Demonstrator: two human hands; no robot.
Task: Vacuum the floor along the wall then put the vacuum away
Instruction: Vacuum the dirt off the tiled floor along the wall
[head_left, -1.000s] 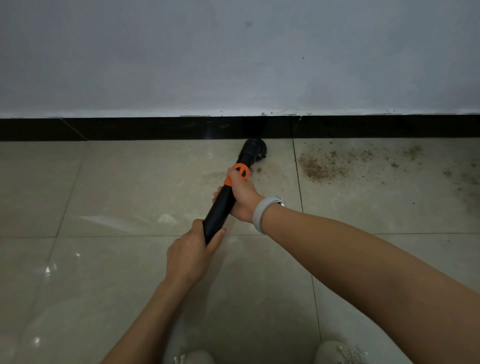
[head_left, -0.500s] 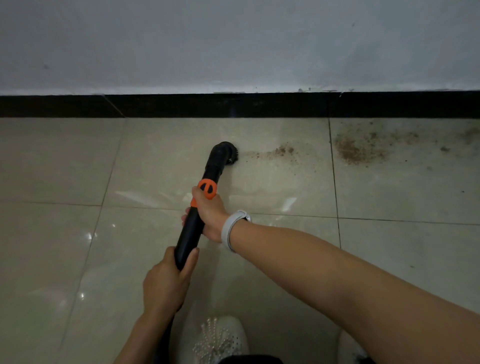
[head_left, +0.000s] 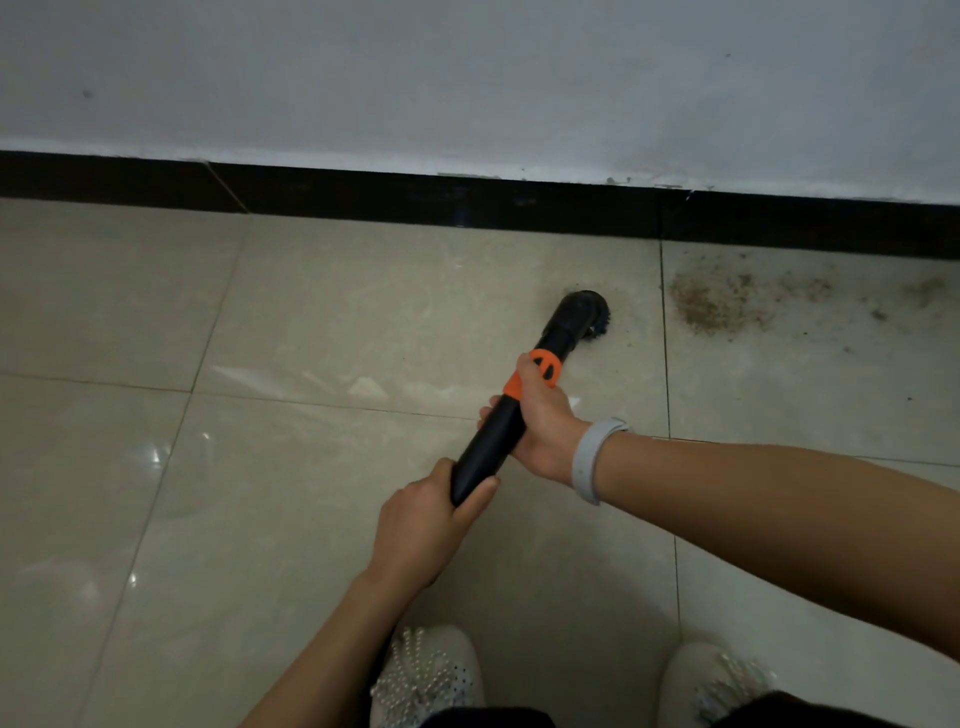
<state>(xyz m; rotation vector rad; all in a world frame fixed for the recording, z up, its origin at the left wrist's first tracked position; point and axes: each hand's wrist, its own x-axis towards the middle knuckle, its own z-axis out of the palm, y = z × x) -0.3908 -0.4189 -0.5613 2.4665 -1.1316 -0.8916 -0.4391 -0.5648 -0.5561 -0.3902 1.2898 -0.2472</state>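
Down on the floor (head_left: 322, 519), a person holds a black vacuum tube (head_left: 491, 447) with both hands. The tube slants up and to the right, toward the wall (head_left: 467, 78). At its far end is a round black brush head (head_left: 584, 314), and it sits on a pale tile, close to the black strip (head_left: 363, 192) at the bottom of the wall but not touching it.

The right hand (head_left: 543, 421) grips the tube higher up, right by the orange ring (head_left: 543, 366). Its fingers are wrapped around the tube, and the thumb lies along the orange part. A light grey band (head_left: 592, 460) goes around that wrist.

The left hand (head_left: 421, 530) grips the near end of the tube. Its fingers are curled tight around the tube too, and the thumb presses along the side.

Just right of the brush head, across a tile line, there is a patch of brown dirt (head_left: 711, 306). More small specks are spread farther right along the black strip. The brush is near the dirt but not on it.

At the bottom, two white shoes stand on the tiles. The left shoe (head_left: 426, 670) has little beads on top, and the right shoe (head_left: 711, 680) is partly cut off by the edge of the picture. Bright spots of light shine on the tiles at the left.
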